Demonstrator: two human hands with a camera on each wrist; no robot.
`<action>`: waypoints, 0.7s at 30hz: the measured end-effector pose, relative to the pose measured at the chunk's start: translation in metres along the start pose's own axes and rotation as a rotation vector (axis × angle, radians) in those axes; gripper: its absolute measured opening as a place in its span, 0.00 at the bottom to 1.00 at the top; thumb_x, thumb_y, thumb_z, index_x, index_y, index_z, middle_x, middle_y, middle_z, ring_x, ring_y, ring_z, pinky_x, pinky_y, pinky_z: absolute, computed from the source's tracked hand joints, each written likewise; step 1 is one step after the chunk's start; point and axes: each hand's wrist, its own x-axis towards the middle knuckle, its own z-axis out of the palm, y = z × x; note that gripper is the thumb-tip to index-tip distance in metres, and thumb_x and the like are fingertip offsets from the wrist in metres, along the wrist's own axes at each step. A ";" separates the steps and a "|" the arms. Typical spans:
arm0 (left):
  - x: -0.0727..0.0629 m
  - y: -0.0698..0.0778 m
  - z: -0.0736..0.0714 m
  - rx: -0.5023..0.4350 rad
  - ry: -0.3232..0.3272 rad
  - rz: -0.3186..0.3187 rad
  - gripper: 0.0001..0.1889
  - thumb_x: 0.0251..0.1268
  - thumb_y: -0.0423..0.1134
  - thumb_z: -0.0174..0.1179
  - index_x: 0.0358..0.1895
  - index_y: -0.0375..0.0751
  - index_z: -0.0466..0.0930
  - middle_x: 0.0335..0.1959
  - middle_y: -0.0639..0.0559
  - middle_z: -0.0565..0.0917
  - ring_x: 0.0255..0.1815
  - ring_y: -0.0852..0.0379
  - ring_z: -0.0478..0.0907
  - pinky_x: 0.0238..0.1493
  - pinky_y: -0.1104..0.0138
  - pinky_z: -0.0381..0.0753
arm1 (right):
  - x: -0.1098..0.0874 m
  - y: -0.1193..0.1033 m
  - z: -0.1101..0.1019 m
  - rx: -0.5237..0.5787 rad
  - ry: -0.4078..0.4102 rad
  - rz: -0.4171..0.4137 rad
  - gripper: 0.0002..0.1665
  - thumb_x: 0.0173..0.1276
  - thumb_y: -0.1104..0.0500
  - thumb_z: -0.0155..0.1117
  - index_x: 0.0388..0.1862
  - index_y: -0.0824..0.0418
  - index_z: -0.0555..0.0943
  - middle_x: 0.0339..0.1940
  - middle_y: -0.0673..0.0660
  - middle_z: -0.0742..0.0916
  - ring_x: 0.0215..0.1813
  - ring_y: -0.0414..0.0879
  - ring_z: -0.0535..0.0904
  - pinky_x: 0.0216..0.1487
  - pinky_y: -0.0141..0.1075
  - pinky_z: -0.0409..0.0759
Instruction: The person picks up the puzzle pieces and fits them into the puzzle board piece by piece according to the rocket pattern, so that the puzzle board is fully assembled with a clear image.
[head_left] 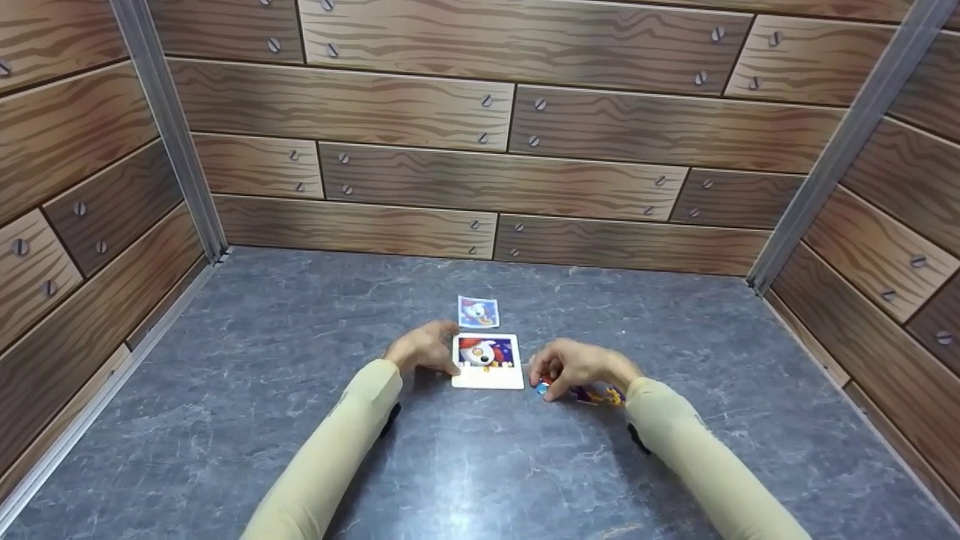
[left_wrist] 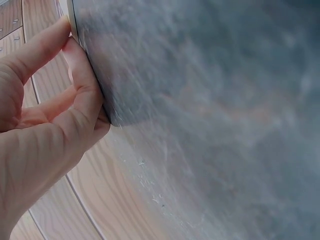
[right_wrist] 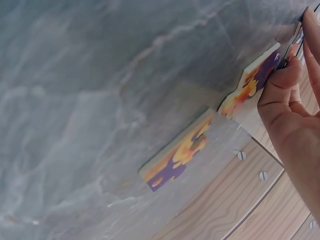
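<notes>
A white-framed jigsaw puzzle board (head_left: 487, 379) lies flat in the middle of the table, its upper part filled with a white cartoon figure on purple and red. My left hand (head_left: 427, 347) rests along the board's left edge, thumb at the lower part and a finger near the top corner. Just right of the board, my right hand (head_left: 574, 366) pinches a small blue and red puzzle piece (head_left: 542, 388) between thumb and fingers, close to the table. Beneath that hand lie purple and orange puzzle pieces (right_wrist: 177, 155), partly hidden in the head view.
Behind the board lies a small picture card (head_left: 478, 312) with a similar cartoon figure. The grey marbled table (head_left: 300, 315) is enclosed by wood-patterned walls (head_left: 420, 169) at the back and both sides, with metal posts (head_left: 814, 157) at the corners.
</notes>
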 end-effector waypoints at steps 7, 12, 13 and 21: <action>-0.001 -0.001 0.000 -0.015 -0.006 0.017 0.42 0.44 0.27 0.74 0.68 0.38 0.68 0.64 0.38 0.75 0.65 0.43 0.70 0.68 0.54 0.68 | -0.001 0.000 0.001 0.004 0.027 -0.008 0.16 0.52 0.68 0.76 0.41 0.66 0.83 0.34 0.54 0.83 0.32 0.39 0.73 0.34 0.28 0.72; 0.001 0.000 0.000 -0.015 -0.009 0.000 0.41 0.44 0.27 0.75 0.68 0.39 0.69 0.63 0.39 0.76 0.64 0.45 0.71 0.67 0.55 0.69 | -0.002 0.005 0.001 -0.011 0.062 -0.040 0.19 0.52 0.67 0.77 0.42 0.68 0.82 0.33 0.59 0.83 0.32 0.38 0.74 0.34 0.26 0.73; 0.001 0.001 0.000 -0.013 -0.009 -0.002 0.41 0.45 0.27 0.75 0.68 0.39 0.69 0.63 0.39 0.76 0.64 0.45 0.72 0.67 0.55 0.70 | -0.002 0.005 0.000 -0.013 0.065 -0.047 0.19 0.52 0.67 0.77 0.42 0.68 0.82 0.33 0.60 0.84 0.32 0.38 0.74 0.34 0.26 0.73; -0.003 0.003 -0.001 0.036 -0.002 0.001 0.38 0.47 0.28 0.74 0.66 0.37 0.70 0.58 0.40 0.79 0.57 0.49 0.75 0.62 0.58 0.73 | -0.001 0.003 0.001 -0.008 0.074 -0.061 0.20 0.50 0.68 0.77 0.43 0.70 0.82 0.32 0.61 0.84 0.32 0.39 0.74 0.35 0.26 0.74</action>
